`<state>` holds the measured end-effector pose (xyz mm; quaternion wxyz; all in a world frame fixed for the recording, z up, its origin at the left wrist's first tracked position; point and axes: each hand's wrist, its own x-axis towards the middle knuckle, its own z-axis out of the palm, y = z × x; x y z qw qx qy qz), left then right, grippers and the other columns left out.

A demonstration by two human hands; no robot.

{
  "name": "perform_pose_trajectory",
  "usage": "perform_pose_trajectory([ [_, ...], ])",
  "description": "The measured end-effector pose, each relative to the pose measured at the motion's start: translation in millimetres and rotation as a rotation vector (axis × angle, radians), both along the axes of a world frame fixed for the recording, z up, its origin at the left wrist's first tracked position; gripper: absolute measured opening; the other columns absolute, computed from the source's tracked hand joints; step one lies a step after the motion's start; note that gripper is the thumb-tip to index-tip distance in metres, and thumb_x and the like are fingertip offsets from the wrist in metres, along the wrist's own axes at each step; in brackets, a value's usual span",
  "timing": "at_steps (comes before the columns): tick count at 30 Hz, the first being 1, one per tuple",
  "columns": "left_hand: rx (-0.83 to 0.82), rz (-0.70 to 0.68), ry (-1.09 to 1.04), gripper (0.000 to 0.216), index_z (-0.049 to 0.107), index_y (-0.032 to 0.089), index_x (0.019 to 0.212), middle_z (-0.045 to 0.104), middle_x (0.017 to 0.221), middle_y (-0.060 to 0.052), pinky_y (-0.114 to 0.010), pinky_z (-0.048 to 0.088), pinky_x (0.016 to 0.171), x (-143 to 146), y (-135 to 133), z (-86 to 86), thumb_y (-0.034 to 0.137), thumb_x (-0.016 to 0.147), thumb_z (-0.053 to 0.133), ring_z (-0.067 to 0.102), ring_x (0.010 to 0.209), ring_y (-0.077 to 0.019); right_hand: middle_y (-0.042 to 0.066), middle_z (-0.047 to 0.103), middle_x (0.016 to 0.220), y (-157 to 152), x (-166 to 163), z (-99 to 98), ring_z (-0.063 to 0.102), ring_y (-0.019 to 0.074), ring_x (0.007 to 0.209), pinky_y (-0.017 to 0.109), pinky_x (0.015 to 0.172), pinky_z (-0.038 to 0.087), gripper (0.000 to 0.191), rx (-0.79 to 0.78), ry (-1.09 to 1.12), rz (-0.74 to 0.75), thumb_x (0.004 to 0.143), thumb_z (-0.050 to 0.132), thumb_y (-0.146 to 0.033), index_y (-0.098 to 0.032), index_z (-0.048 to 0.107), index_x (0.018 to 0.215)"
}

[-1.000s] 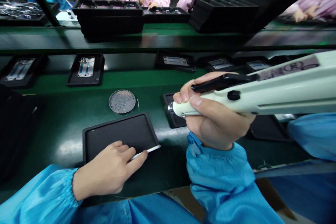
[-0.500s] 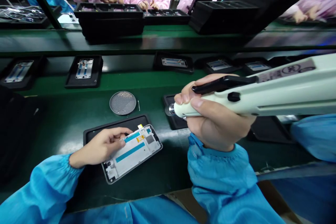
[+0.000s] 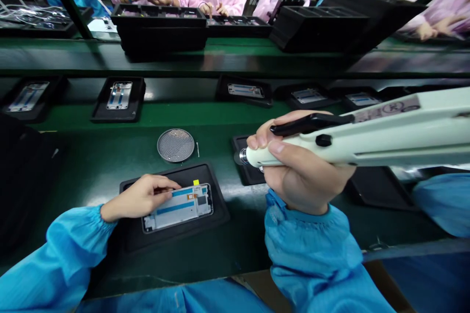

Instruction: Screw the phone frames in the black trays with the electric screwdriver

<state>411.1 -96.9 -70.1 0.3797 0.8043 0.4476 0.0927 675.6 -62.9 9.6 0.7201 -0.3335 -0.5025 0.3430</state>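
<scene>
My left hand [image 3: 137, 198] rests on the left end of a white phone frame [image 3: 179, 207], fingers curled over its edge. The frame lies face up and flat in a black tray [image 3: 216, 195] on the green bench. It shows blue strips and a small yellow tab. My right hand [image 3: 299, 171] is wrapped round a cream electric screwdriver [image 3: 367, 142], thumb on top. The tool lies nearly level, its metal tip pointing left above another black tray [image 3: 245, 173], to the right of the phone frame.
A round metal mesh dish [image 3: 175, 145] sits behind the tray. Further back, black trays with phone frames [image 3: 118, 98] line a conveyor. Stacked black trays [image 3: 161, 27] stand on the upper shelf, where people in pink coats work. A dark tray [image 3: 378, 188] lies at the right.
The phone frame came out from under my left hand, turned face up, and now lies flat and squared in the black tray. The right hand with the screwdriver barely moved.
</scene>
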Motion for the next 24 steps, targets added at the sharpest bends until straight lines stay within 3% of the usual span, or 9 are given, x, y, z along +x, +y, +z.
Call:
perform_pose_trajectory([
  [3,0.212,0.039,0.133,0.032,0.073,0.013,0.104,0.067,0.103,-0.014,-0.042,0.052,0.088,-5.3,6.7,-8.7,0.027,0.097,0.045,0.063,0.096,-0.0251,-0.002,0.053,0.065,0.8,0.8,-2.0,0.054,0.0158,0.057,0.036,0.056,0.049,0.012,-0.006,-0.009,-0.004,0.066,0.073,-0.021,-0.024,0.067,0.076],
  [7,0.352,0.065,0.260,0.031,0.070,0.010,0.105,0.063,0.104,-0.019,-0.051,0.049,0.088,-12.0,11.7,-18.6,0.025,0.097,0.044,0.058,0.097,-0.0303,-0.001,0.055,0.065,2.4,1.1,-3.0,0.056,0.0164,0.058,0.036,0.056,0.048,0.012,-0.011,0.013,-0.002,0.065,0.074,-0.021,-0.024,0.068,0.076],
  [13,0.383,0.018,0.321,0.029,0.066,0.012,0.097,0.064,0.090,-0.012,-0.036,0.053,0.076,-31.6,6.6,-26.5,0.021,0.100,0.039,0.062,0.080,-0.0217,-0.001,0.060,0.062,4.0,7.2,4.3,0.059,0.0172,0.057,0.034,0.054,0.047,0.014,-0.044,0.073,-0.010,0.063,0.076,-0.019,-0.022,0.069,0.074],
  [18,0.374,0.066,0.281,0.026,0.065,0.018,0.106,0.068,0.094,-0.006,-0.024,0.054,0.074,-51.8,-7.8,-6.2,0.022,0.102,0.039,0.067,0.081,-0.0146,0.001,0.064,0.065,6.3,20.9,8.9,0.063,0.0187,0.058,0.035,0.056,0.052,0.013,-0.050,0.100,-0.035,0.067,0.076,-0.017,-0.023,0.070,0.078],
  [21,0.397,0.210,0.297,0.026,0.066,0.017,0.106,0.070,0.096,-0.005,-0.026,0.055,0.079,-56.8,18.0,6.2,0.024,0.103,0.041,0.068,0.088,-0.0148,0.001,0.065,0.065,10.8,27.5,4.8,0.064,0.0197,0.061,0.034,0.055,0.053,0.019,-0.087,0.126,-0.051,0.063,0.081,-0.020,-0.023,0.069,0.078],
  [24,0.425,0.382,0.359,0.023,0.065,0.015,0.110,0.068,0.107,-0.007,-0.037,0.056,0.088,-52.5,80.1,13.5,0.031,0.102,0.052,0.067,0.098,-0.0184,0.002,0.065,0.067,15.8,31.0,-2.9,0.064,0.0206,0.061,0.035,0.055,0.054,0.022,-0.107,0.067,-0.064,0.065,0.084,-0.028,-0.023,0.069,0.081],
])
